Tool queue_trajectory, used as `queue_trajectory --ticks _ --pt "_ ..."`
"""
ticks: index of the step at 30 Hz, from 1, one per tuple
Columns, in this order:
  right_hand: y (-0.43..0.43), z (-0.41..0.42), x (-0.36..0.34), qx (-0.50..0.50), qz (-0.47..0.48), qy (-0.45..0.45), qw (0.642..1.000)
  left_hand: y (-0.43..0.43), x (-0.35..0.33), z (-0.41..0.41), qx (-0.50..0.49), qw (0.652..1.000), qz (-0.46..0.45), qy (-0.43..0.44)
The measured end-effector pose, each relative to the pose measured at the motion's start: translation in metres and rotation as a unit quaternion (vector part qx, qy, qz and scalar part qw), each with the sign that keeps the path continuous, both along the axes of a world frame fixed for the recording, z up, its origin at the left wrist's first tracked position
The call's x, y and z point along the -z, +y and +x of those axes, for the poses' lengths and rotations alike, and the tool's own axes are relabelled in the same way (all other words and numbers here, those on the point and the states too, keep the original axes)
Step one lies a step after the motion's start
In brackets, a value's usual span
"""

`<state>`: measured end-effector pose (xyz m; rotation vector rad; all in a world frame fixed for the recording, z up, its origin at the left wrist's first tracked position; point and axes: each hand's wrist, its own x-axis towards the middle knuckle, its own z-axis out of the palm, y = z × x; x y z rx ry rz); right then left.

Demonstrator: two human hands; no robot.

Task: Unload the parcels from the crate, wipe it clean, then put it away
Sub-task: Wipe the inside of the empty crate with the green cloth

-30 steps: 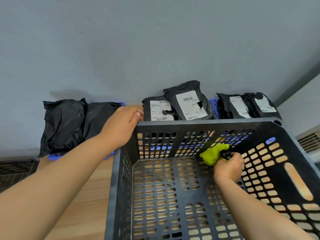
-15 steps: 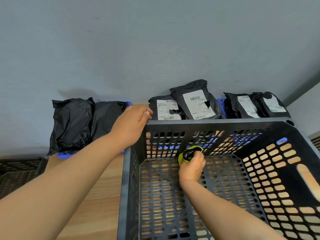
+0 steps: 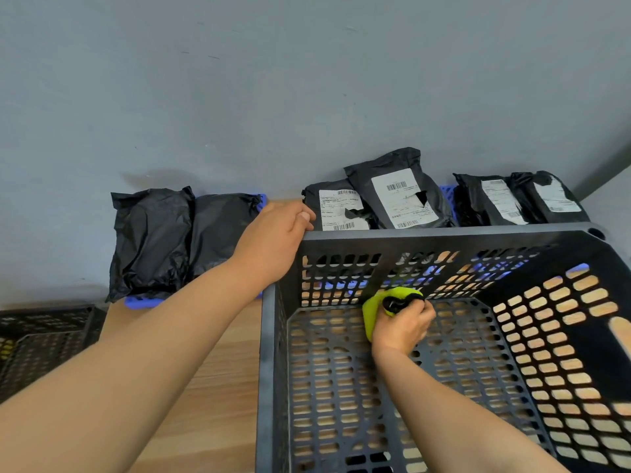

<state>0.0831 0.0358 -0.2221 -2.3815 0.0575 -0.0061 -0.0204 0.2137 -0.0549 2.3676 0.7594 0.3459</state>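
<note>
Now the left hand [image 3: 273,240] is clamped on the black perforated crate [image 3: 444,235] at its ten o'clock corner, fingers curled over the rim and thumb side toward the wall. The right hand [image 3: 404,327] is down inside the crate, closed in a fist around a bunched yellow-green cloth [image 3: 374,310], which presses where the floor meets the far wall, toward twelve o'clock. The crate sits on the wooden desk [image 3: 218,387] and holds no parcels. Beyond its far rim, at twelve o'clock, two labelled black parcels [image 3: 403,196] lean against the grey wall; two more labelled ones [image 3: 495,199] stand at one o'clock. At ten o'clock from the crate, a pair of plain black parcels [image 3: 153,240] lies on a blue tray [image 3: 143,302]. Another dark crate [image 3: 41,336] shows at nine o'clock, off the desk's edge.
</note>
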Motion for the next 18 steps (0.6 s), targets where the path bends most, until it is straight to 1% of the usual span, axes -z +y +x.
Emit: queue_trajectory --ticks 2,5,9,13,15,18 --pt "-0.004 0.004 0.001 -0.019 0.010 0.009 1.000 0.001 0.001 0.000 -0.002 1.000 -0.001 -0.001" --pt "-0.007 0.004 0.006 -0.052 -0.006 -0.003 0.999 0.001 0.002 0.001 -0.001 1.000 -0.002 0.000" --pt "0.000 -0.002 0.004 -0.044 -0.045 0.025 0.998 0.000 0.002 0.001 -0.002 1.000 -0.003 -0.003" --pt "0.013 -0.014 -0.004 -0.044 -0.044 0.050 0.997 -0.001 0.001 0.000 -0.003 1.000 0.002 -0.003" --pt "0.019 -0.024 -0.006 -0.067 -0.062 0.050 0.995 0.000 0.002 0.001 -0.004 1.000 0.005 -0.003" --pt "0.031 -0.046 -0.005 -0.134 -0.095 0.033 0.986 0.000 0.003 0.001 -0.007 1.000 0.002 -0.005"
